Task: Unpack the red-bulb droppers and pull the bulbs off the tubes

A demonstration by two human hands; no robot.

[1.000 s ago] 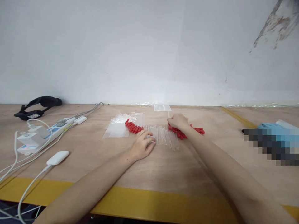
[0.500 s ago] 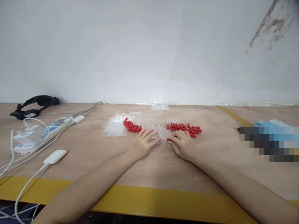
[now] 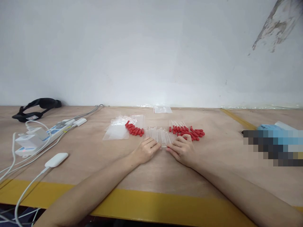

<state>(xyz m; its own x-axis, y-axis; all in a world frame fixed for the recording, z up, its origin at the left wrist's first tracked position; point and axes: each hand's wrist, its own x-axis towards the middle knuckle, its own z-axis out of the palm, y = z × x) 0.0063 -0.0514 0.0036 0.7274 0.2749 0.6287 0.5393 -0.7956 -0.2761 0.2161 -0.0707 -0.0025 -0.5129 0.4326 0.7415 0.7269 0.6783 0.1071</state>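
Observation:
A thin clear glass dropper tube (image 3: 163,147) spans the small gap between my two hands. My left hand (image 3: 147,150) is closed, pinching the tube's left part. My right hand (image 3: 181,150) pinches at the tube's right end, where a red rubber bulb is mostly covered by the fingers. Just beyond the hands lies a row of loose glass tubes (image 3: 158,135). Red rubber bulbs (image 3: 134,129) lie in a curved group to the left of the row. More red bulbs (image 3: 197,133) lie at the right, beside droppers with bulbs fitted (image 3: 178,126).
Clear plastic zip bags (image 3: 115,130) lie at the left, and another small bag (image 3: 163,109) lies near the wall. Farther left are a power strip (image 3: 53,132) with chargers, a white cabled device (image 3: 56,160) and a black headset-like strap (image 3: 38,108). A blue package (image 3: 267,128) sits at the right.
Both hands have drawn slightly nearer to me and closer together with the tube. My left hand has come off the row of tubes, and its fingers have closed. The red bulb is now mostly hidden.

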